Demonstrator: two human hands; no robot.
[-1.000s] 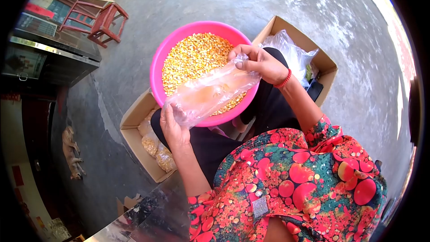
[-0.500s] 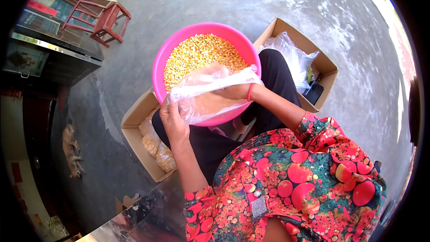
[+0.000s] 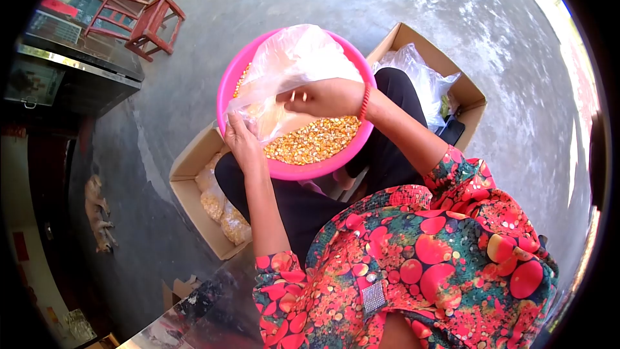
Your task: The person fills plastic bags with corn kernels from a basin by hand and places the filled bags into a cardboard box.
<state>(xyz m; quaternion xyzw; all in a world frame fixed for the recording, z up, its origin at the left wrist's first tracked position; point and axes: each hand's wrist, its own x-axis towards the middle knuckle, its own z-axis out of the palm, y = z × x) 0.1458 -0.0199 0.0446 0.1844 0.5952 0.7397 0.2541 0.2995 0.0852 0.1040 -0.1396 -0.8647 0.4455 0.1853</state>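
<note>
Across the pink basin (image 3: 225,90) lies a clear plastic bag (image 3: 298,52), spread over much of the corn kernels (image 3: 316,141). My left hand (image 3: 244,141) is closed on the bag's edge at the basin's left side, its thumb and fingers pinching the film. My right hand (image 3: 330,97), with a red bracelet at the wrist, is over the basin, just below the bag's upper part. Its fingers are bent and touch or nearly touch the film. Small pale spots show at the fingertips; whether they are nails or kernels is unclear.
By my left knee stands a cardboard box (image 3: 184,167) with filled bags of kernels (image 3: 223,214). Another cardboard box (image 3: 475,111) beside my right leg holds clear plastic bags (image 3: 416,81) and a dark object. A red wooden chair (image 3: 152,26) and a lying animal (image 3: 98,213) are at left.
The bag has swung up and away from me, uncovering kernels at the basin's near side. My right hand has come out from behind the film and moved up. My left hand keeps its hold.
</note>
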